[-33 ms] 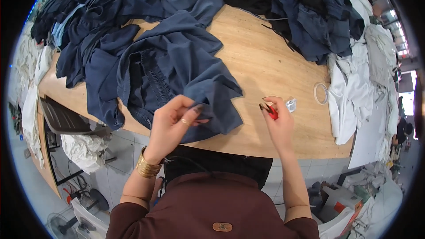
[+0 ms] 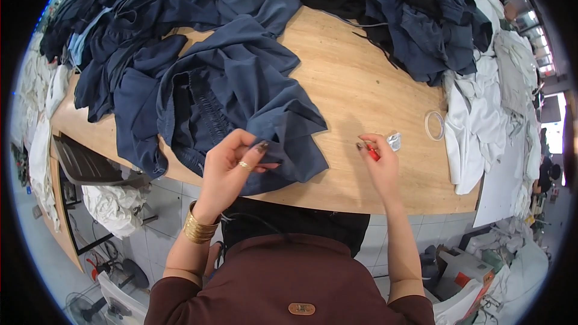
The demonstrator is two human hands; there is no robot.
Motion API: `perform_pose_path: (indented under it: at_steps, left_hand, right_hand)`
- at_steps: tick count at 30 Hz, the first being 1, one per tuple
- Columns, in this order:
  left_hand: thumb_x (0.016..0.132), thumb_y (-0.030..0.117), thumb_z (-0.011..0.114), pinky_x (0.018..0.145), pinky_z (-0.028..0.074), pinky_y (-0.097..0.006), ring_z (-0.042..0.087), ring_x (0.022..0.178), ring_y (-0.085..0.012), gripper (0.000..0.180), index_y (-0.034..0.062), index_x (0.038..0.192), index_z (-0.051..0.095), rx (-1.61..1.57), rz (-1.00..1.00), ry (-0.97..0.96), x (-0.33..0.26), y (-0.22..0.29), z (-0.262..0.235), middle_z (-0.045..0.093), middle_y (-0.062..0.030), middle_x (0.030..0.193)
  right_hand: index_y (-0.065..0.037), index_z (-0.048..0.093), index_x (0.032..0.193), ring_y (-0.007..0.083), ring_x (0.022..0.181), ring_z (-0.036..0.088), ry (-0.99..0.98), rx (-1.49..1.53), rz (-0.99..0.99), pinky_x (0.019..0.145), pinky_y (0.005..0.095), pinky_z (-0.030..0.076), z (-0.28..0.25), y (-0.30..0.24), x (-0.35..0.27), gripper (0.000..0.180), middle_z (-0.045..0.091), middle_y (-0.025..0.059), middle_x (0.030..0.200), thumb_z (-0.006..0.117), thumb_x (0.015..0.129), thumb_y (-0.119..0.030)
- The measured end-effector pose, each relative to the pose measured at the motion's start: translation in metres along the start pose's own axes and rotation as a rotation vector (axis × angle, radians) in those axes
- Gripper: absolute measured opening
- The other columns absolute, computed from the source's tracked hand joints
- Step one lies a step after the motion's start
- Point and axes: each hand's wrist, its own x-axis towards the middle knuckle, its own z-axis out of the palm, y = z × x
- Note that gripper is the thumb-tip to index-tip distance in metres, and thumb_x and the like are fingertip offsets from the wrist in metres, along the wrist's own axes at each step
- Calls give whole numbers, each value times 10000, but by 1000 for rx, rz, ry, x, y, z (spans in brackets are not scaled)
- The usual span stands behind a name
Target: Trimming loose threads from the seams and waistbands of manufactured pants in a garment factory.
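Navy trousers (image 2: 253,78) with a gathered elastic waistband lie on the wooden table in front of me, their waist opening at the left. My left hand (image 2: 232,159) pinches the near part of the cloth between thumb and fingers, lifting a fold a little. To the right, over bare wood, my right hand (image 2: 379,159) is closed around a small red tool (image 2: 372,153). Most of that tool is hidden by the fingers, so its exact kind does not show. A small crumpled silvery piece (image 2: 394,141) lies just beyond the right hand.
Dark garments (image 2: 138,6) are heaped at the back left, and another dark pile (image 2: 415,18) at the back right. A roll of tape (image 2: 434,126) lies near white cloth (image 2: 466,132) along the right edge. A brown plastic chair (image 2: 90,162) stands at the lower left.
My right hand has shifted slightly, and less of the red tool shows now. The left hand has moved a little to the left, still pinching the cloth.
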Motion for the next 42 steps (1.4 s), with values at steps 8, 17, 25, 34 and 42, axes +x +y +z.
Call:
perform_pose_path:
  at_steps: [8,17,25,34,42]
  left_hand:
    - [954,147,432,670,556,-278,655,913,-315,122,48,1015,467,-416,-279,-128,-5,0,10,576,-80,977]
    - [944,132,474,639,572,-286,677,813,-285,188,-26,1022,539,-265,-124,-121,-13,10,37,616,-91,859]
    - [946,110,478,694,558,-248,669,864,-227,216,-48,1084,530,-305,-137,-200,-20,21,36,629,-114,1013]
    - [943,74,467,706,550,-237,663,885,-216,211,-62,1094,524,-301,-117,-201,-21,21,36,625,-113,1038]
    - [944,68,462,708,546,-234,661,892,-210,209,-58,1100,523,-291,-98,-197,-22,19,36,620,-106,1046]
  right_hand:
    - [-1,616,979,43,621,469,364,196,272,553,188,360,-83,76,16,153,533,-30,691,543,885,-98]
    - [-41,602,1020,160,718,552,-99,148,-259,614,279,439,-1,-111,-21,245,591,47,820,653,790,-110]
    - [-116,620,947,169,663,464,-114,-231,-563,639,306,283,6,-130,-19,216,523,-11,717,674,744,-168]
    - [-121,620,937,163,662,465,-74,-330,-573,633,309,285,7,-135,-20,220,520,-15,707,681,739,-193]
    - [-127,627,920,157,654,468,-48,-384,-594,623,304,287,6,-137,-21,214,528,-23,712,692,727,-194]
